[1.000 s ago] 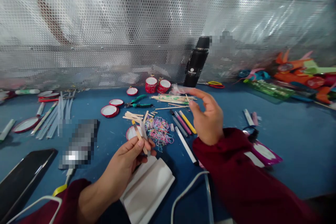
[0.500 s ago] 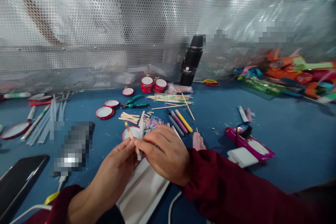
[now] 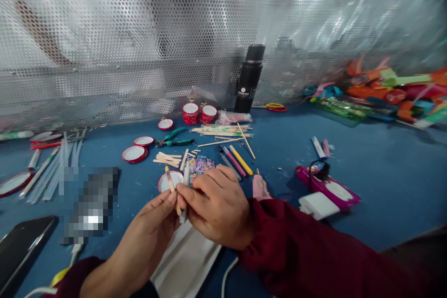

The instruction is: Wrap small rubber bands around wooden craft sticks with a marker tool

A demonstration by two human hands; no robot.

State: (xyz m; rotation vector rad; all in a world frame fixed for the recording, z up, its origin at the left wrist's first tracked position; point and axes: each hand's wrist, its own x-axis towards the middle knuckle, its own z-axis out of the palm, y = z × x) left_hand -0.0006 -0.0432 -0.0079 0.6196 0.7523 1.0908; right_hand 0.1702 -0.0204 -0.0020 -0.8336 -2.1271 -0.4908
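Note:
My left hand [image 3: 153,223] is closed in a pinch on a thin wooden craft stick [image 3: 170,180] and holds it upright over the blue table. My right hand [image 3: 218,207] is closed too, fingers pressed on a pale grey stick [image 3: 186,178] right beside the wooden one, touching my left fingertips. Both hands meet above a white folded pad [image 3: 186,260]. Just behind them lie a red-rimmed lid [image 3: 164,181] and a heap of coloured rubber bands [image 3: 200,164].
Loose wooden sticks [image 3: 223,129], markers [image 3: 235,159], green pliers [image 3: 174,138], red lids [image 3: 134,152] and red tape rolls [image 3: 199,112] lie mid-table. A black flask [image 3: 248,79] stands by the perforated metal screen [image 3: 139,46]. A phone [image 3: 21,249] sits lower left, a pink tool [image 3: 328,186] at right.
My right hand came back from its raised position at the far sticks and closed onto the grey stick beside my left hand. The view shifted slightly right.

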